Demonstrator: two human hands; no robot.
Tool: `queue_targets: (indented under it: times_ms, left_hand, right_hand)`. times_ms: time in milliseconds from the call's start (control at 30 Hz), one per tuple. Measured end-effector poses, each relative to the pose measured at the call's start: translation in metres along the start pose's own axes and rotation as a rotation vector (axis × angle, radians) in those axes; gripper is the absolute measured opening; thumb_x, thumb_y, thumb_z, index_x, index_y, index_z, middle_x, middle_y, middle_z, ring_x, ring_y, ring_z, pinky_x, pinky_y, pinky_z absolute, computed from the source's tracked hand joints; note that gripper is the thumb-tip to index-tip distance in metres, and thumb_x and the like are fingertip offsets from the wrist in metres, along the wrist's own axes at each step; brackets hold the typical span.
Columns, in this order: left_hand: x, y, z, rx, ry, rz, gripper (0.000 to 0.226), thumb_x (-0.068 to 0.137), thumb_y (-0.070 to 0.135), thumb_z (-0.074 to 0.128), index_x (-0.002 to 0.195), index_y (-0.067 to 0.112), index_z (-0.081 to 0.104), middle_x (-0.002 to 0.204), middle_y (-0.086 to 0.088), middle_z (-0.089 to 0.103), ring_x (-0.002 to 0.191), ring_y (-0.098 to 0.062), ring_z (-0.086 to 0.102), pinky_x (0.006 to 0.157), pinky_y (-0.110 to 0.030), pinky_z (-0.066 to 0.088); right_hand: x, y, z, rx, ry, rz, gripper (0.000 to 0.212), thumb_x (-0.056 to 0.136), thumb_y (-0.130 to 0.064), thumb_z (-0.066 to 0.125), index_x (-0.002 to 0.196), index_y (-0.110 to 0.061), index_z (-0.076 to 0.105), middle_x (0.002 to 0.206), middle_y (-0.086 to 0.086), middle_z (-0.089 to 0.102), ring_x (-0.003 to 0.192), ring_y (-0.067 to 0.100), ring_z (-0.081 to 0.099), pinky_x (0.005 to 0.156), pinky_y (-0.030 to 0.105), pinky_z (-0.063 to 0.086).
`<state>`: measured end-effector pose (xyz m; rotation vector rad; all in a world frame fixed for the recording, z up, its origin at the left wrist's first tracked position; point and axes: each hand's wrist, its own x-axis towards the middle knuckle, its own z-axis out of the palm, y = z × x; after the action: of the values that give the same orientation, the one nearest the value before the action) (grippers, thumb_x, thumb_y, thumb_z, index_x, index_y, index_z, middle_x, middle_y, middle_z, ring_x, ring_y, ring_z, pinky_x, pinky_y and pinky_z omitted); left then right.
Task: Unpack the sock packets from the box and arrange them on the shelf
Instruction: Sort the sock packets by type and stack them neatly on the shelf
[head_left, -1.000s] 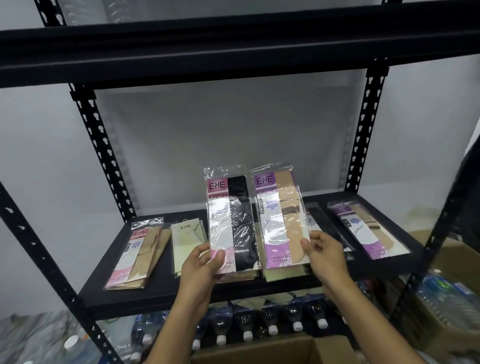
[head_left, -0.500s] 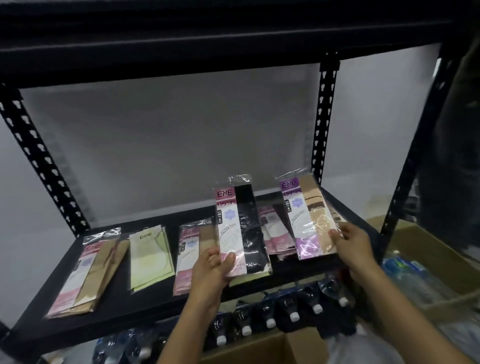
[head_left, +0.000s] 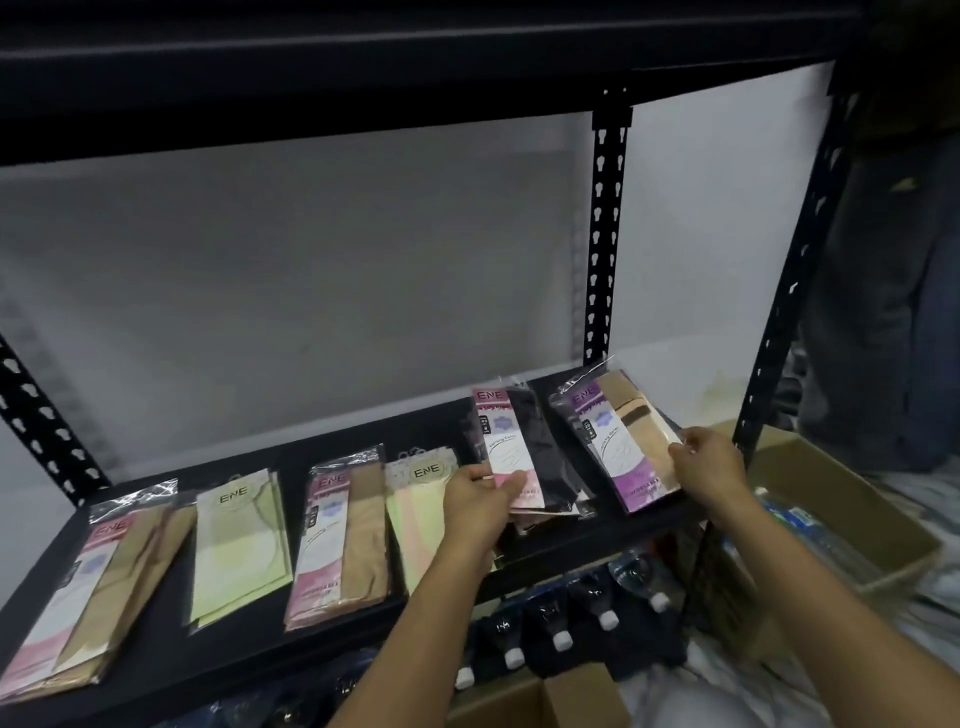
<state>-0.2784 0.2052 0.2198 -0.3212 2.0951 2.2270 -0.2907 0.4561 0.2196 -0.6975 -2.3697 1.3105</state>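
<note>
Left hand (head_left: 480, 493) pinches a black sock packet (head_left: 524, 457) low over the black shelf (head_left: 249, 649); right hand (head_left: 711, 470) fingers grip a beige sock packet (head_left: 618, 441) at its right end.

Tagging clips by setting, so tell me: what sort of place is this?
Probably a shop stockroom: a black slotted-steel rack holds retail sock packets, bottled water is stacked beneath, and cardboard boxes stand beside.

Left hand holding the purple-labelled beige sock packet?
No, left hand grips the pink-labelled black sock packet; right hand holds the purple-labelled packet.
</note>
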Motion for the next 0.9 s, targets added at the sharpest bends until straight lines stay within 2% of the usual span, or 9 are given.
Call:
queue_targets:
  times_ms: [133,267,333,400,533,633,733,800,900]
  left_hand:
    - [0.014,0.003,0.013,0.117,0.045,-0.004,0.035,0.079,0.016,0.080,0.105,0.009,0.058,0.094,-0.008,0.074,0.080,-0.021,0.074,0.080,-0.042,0.060]
    - [0.016,0.005,0.019,0.363,0.115,0.117,0.029,0.079,0.026,0.079,0.092,0.011,0.057,0.091,-0.003,0.069,0.076,-0.017,0.070,0.074,-0.038,0.060]
    - [0.014,0.006,0.021,0.545,0.130,0.183,0.027,0.081,0.033,0.075,0.085,0.016,0.054,0.082,0.005,0.062,0.073,-0.009,0.061,0.066,-0.028,0.051]
    - [0.014,0.004,0.022,0.660,0.113,0.203,0.026,0.083,0.037,0.071,0.082,0.017,0.055,0.081,0.005,0.060,0.069,-0.007,0.056,0.060,-0.025,0.044]
    - [0.013,-0.001,0.025,0.786,0.108,0.196,0.046,0.082,0.046,0.066,0.109,0.010,0.062,0.106,-0.006,0.068,0.089,-0.021,0.066,0.075,-0.033,0.056]
    - [0.012,0.000,0.026,0.794,0.096,0.177,0.052,0.086,0.042,0.065,0.122,0.006,0.054,0.114,-0.009,0.065,0.098,-0.025,0.065,0.074,-0.030,0.051]
    - [0.012,0.000,0.024,0.791,0.093,0.174,0.061,0.089,0.042,0.063,0.130,0.003,0.043,0.121,-0.012,0.062,0.106,-0.028,0.063,0.080,-0.032,0.051]
    - [0.009,0.001,0.022,0.754,0.073,0.184,0.062,0.090,0.043,0.061,0.132,0.004,0.038,0.123,-0.011,0.061,0.105,-0.026,0.062,0.079,-0.030,0.049]
    - [0.000,0.004,0.012,0.689,0.059,0.217,0.050,0.091,0.046,0.058,0.124,0.011,0.043,0.112,-0.005,0.064,0.092,-0.018,0.063,0.071,-0.026,0.046]
  right_hand:
    - [0.015,0.006,0.002,-0.063,-0.011,0.012,0.030,0.092,-0.010,0.055,0.119,0.002,0.060,0.118,0.021,0.064,0.108,0.034,0.059,0.088,0.032,0.043]
    - [0.020,0.011,0.003,-0.145,-0.018,-0.022,0.029,0.093,-0.009,0.052,0.117,0.004,0.060,0.116,0.023,0.063,0.108,0.036,0.058,0.085,0.032,0.042]
    - [0.023,0.013,0.005,-0.180,-0.016,-0.048,0.029,0.093,-0.008,0.052,0.118,0.005,0.059,0.116,0.024,0.063,0.108,0.036,0.057,0.082,0.030,0.040]
    - [0.026,0.016,0.007,-0.215,-0.006,-0.069,0.029,0.092,-0.007,0.054,0.117,0.004,0.060,0.114,0.023,0.063,0.105,0.036,0.058,0.083,0.033,0.043]
    - [0.028,0.022,0.012,-0.297,0.025,-0.164,0.022,0.086,-0.002,0.057,0.106,0.003,0.066,0.105,0.022,0.064,0.095,0.036,0.060,0.080,0.036,0.049]
    - [0.025,0.024,0.013,-0.352,0.031,-0.232,0.024,0.082,0.005,0.054,0.102,0.003,0.067,0.103,0.021,0.061,0.093,0.037,0.058,0.081,0.039,0.051]
    - [0.023,0.025,0.013,-0.329,0.033,-0.257,0.028,0.083,0.005,0.052,0.107,0.003,0.067,0.104,0.020,0.061,0.094,0.035,0.058,0.082,0.040,0.051]
    - [0.019,0.023,0.013,-0.287,0.033,-0.273,0.029,0.086,0.000,0.053,0.113,0.002,0.065,0.109,0.019,0.061,0.098,0.033,0.058,0.085,0.040,0.051]
    - [0.006,0.014,0.017,-0.201,0.050,-0.309,0.027,0.086,-0.005,0.058,0.113,0.000,0.064,0.114,0.016,0.061,0.104,0.031,0.059,0.090,0.037,0.048]
